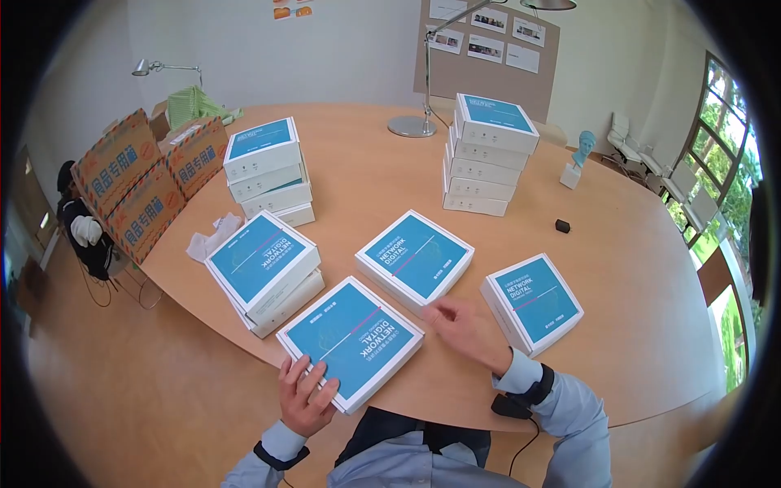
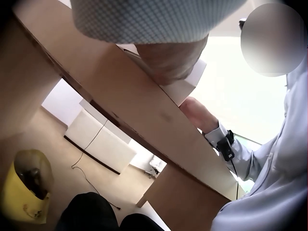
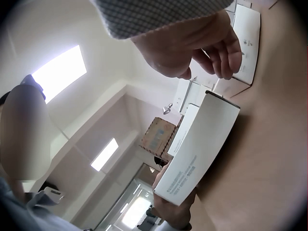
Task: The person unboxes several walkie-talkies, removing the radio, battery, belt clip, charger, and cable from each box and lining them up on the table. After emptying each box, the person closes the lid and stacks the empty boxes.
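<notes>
A white cardboard box (image 1: 351, 340) with a blue lid reading NETWORK DIGITAL lies at the table's near edge. My left hand (image 1: 307, 398) grips its lower left side, fingers over the lid's edge. In the right wrist view this box (image 3: 199, 149) shows its printed white side, with the left hand (image 3: 174, 209) at its lower end. My right hand (image 1: 470, 329), fingers loosely bent and holding nothing, hovers by the near corner of a second such box (image 1: 416, 254). A third box (image 1: 538, 299) lies to the right of that hand.
Box stacks stand at left (image 1: 264, 268), back left (image 1: 264, 167) and back right (image 1: 488, 159). A lamp base (image 1: 412, 126), a small black object (image 1: 562, 226) and a blue bust (image 1: 582, 150) are on the table. Orange-printed cartons (image 1: 138, 187) stand beyond the left edge.
</notes>
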`<state>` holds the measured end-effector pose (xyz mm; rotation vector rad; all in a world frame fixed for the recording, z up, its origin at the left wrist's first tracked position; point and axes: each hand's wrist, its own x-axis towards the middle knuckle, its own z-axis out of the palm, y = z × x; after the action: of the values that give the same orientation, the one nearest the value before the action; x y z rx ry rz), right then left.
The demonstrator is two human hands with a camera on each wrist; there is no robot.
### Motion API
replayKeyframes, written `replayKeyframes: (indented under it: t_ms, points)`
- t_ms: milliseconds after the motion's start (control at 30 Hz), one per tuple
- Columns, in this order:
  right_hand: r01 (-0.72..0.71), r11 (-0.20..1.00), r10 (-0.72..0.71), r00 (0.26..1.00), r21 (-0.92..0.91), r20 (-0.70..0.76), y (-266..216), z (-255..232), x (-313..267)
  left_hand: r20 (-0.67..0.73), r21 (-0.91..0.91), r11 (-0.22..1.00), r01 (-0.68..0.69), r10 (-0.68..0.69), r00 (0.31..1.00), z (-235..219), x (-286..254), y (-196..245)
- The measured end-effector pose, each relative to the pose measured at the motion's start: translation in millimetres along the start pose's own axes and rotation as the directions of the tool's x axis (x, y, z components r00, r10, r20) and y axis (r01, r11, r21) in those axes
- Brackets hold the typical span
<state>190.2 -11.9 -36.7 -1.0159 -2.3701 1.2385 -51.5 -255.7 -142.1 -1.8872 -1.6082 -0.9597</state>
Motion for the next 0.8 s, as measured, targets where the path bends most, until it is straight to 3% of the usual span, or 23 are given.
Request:
replayKeyframes:
  t_ms: [67, 100, 133, 167, 233, 267, 333, 367, 433, 567, 633, 800]
  points:
    - [0.144, 0.987, -0.109, 0.921, 0.067, -0.373, 13, -11, 19, -0.002, 0.005, 1.0, 0.015, -0.015, 1.0, 1, 4, -3]
    - [0.153, 0.988, -0.14, 0.869, -0.011, -0.474, 25, -19, 34, -0.004, 0.007, 1.0, 0.022, -0.022, 1.0, 2, 8, -5]
    - [0.152, 0.984, -0.176, 0.804, -0.09, -0.567, 38, -28, 50, -0.005, 0.004, 1.0, 0.019, -0.019, 1.0, 1, 12, -7]
    - [0.149, 0.984, -0.176, 0.802, -0.093, -0.571, 51, -33, 66, 0.015, 0.014, 1.0, 0.018, -0.018, 1.0, 1, 16, -7]
    - [-0.001, 0.962, -0.198, 0.689, -0.274, -0.698, 70, -42, 91, 0.033, 0.021, 1.0, 0.013, -0.014, 0.999, 2, 25, -8]
    - [-0.002, 0.961, -0.199, 0.687, -0.276, -0.699, 68, -49, 97, 0.048, 0.021, 1.0, 0.006, -0.007, 0.999, 2, 28, -8]
    - [-0.213, 0.947, 0.052, 0.84, -0.24, -0.539, 64, -58, 107, 0.064, 0.022, 1.0, -0.001, -0.001, 0.998, 3, 35, -9]
    - [-0.211, 0.947, 0.05, 0.841, -0.241, -0.539, 65, -59, 110, 0.076, 0.016, 1.0, -0.014, 0.013, 0.997, 3, 38, -9]
    - [-0.242, 0.968, 0.197, 0.896, -0.067, -0.398, 68, -61, 117, 0.086, 0.013, 1.0, -0.018, 0.017, 0.996, 3, 41, -9]
    - [-0.122, 0.991, 0.13, 0.917, 0.045, -0.376, 72, -62, 120, 0.062, -0.023, 0.999, 0.024, -0.023, 0.998, 6, 37, -14]
    - [-0.12, 0.924, 0.246, 0.913, 0.362, -0.325, 63, -65, 113, 0.049, -0.042, 0.998, 0.041, -0.039, 0.998, 7, 35, -15]
    - [-0.019, 0.792, 0.26, 0.915, 0.61, -0.308, 61, -79, 112, 0.052, -0.045, 0.998, 0.05, -0.047, 0.998, 9, 35, -19]
